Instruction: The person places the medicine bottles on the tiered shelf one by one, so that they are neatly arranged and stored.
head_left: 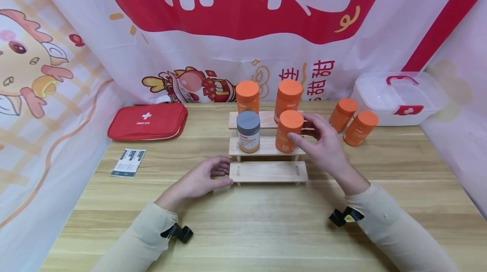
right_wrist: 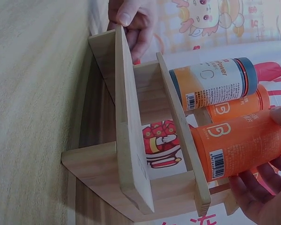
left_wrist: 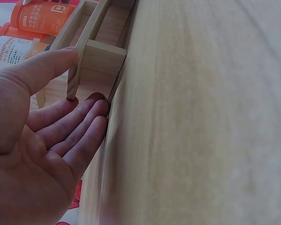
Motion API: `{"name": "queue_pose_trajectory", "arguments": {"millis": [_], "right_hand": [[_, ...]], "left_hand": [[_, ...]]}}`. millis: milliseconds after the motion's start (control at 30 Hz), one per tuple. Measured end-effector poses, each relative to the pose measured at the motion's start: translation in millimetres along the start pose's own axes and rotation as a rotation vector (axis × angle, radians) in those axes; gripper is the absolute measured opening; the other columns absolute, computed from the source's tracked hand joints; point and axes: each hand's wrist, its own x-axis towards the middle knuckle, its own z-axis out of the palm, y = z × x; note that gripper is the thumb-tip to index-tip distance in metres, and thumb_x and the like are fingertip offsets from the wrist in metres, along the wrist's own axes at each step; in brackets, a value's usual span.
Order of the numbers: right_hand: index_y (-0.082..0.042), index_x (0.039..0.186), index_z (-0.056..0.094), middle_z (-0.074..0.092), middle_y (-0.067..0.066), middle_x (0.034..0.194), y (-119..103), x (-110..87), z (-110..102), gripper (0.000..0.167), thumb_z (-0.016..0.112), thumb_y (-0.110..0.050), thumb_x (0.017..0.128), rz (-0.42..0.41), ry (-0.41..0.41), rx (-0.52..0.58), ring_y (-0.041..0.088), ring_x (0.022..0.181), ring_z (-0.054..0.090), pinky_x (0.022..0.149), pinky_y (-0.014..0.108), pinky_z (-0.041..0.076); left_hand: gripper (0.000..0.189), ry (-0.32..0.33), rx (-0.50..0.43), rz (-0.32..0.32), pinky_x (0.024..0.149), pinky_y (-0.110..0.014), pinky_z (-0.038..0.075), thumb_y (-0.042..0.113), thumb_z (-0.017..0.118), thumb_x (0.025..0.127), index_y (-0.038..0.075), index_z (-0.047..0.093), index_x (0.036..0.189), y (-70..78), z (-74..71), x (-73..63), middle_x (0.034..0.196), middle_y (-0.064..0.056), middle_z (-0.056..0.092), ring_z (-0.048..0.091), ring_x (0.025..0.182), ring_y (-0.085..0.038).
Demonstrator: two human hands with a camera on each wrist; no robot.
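Right hand grips orange jar — at middle step of rack

Left hand pinches rack's bottom step — left end.

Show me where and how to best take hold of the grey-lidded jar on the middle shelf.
Probably take the grey-lidded jar round its body, below the lid, coming from its left in the head view. It stands upright and its round side suits wrapping; an orange jar to its right and a rear jar behind it crowd those sides, while its left looks free.
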Motion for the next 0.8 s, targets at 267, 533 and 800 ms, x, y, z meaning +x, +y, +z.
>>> {"name": "queue_pose_trajectory", "arguments": {"millis": [267, 533, 800], "right_hand": [[-0.009, 0.153, 0.056, 0.060, 0.011, 0.147, -0.1, 0.0, 1.1, 0.058, 0.079, -0.022, 0.101, 0.003, -0.005, 0.011, 0.030, 0.130, 0.064, 0.111, 0.026, 0.055], [-0.009, 0.153, 0.055, 0.059, 0.011, 0.148, -1.2, 0.2, 1.8, 0.060, 0.079, -0.024, 0.101, 0.028, -0.010, 0.007, 0.034, 0.132, 0.062, 0.118, 0.058, 0.052], [-0.008, 0.154, 0.054, 0.060, 0.013, 0.147, -0.8, 0.1, 0.5, 0.060, 0.079, -0.025, 0.101, 0.030, -0.018, 0.004, 0.034, 0.131, 0.062, 0.117, 0.059, 0.052]], "left_hand": [[0.065, 0.004, -0.007, -0.010, 0.120, -0.053, 0.052, 0.026, 0.081, 0.099, 0.002, 0.053, 0.153, -0.8, 0.3, -0.2, 0.141, -0.013, 0.069, 0.065, 0.134, -0.032], [0.066, 0.009, -0.005, -0.007, 0.119, -0.052, 0.053, 0.027, 0.081, 0.098, 0.003, 0.054, 0.153, -1.7, 0.3, -0.1, 0.140, -0.013, 0.069, 0.066, 0.133, -0.031], [0.065, 0.010, -0.013, 0.001, 0.119, -0.052, 0.053, 0.025, 0.081, 0.098, 0.001, 0.054, 0.152, -1.4, 1.4, -0.3, 0.139, -0.014, 0.070, 0.066, 0.133, -0.032]]}}
